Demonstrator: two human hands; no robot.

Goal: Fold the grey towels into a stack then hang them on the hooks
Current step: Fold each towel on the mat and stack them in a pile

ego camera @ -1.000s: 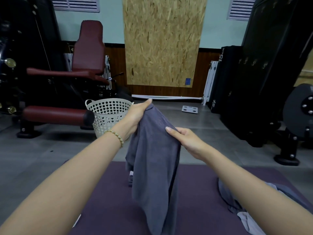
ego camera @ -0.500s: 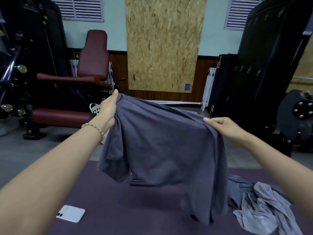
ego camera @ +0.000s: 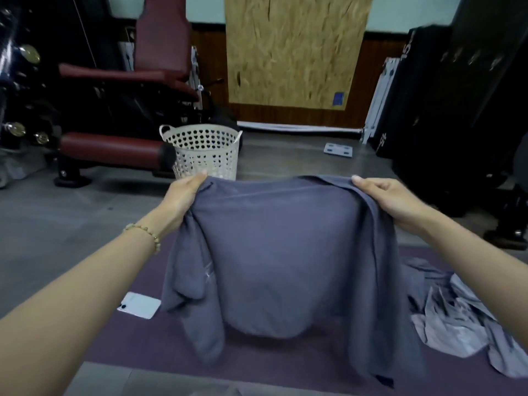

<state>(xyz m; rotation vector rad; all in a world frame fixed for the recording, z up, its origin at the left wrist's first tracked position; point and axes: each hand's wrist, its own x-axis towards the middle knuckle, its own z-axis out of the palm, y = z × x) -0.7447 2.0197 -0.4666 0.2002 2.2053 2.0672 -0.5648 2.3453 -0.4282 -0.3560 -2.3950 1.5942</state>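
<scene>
Both hands, left hand (ego camera: 183,195) and right hand (ego camera: 391,198), pinch the grey towel (ego camera: 280,258) taut by its top corners, spreading it flat to fold.

A dark grey cloth towel (ego camera: 274,252) hangs spread across the centre of the frame, its top edge pinched at each end — the left hand (ego camera: 183,195) and the right hand (ego camera: 391,198). Below lies a purple floor mat (ego camera: 120,347); a white phone (ego camera: 139,305) rests lower left, crumpled lighter grey towels (ego camera: 457,318) lower right, and a white perforated plastic basket (ego camera: 204,151) stands above centre.
</scene>
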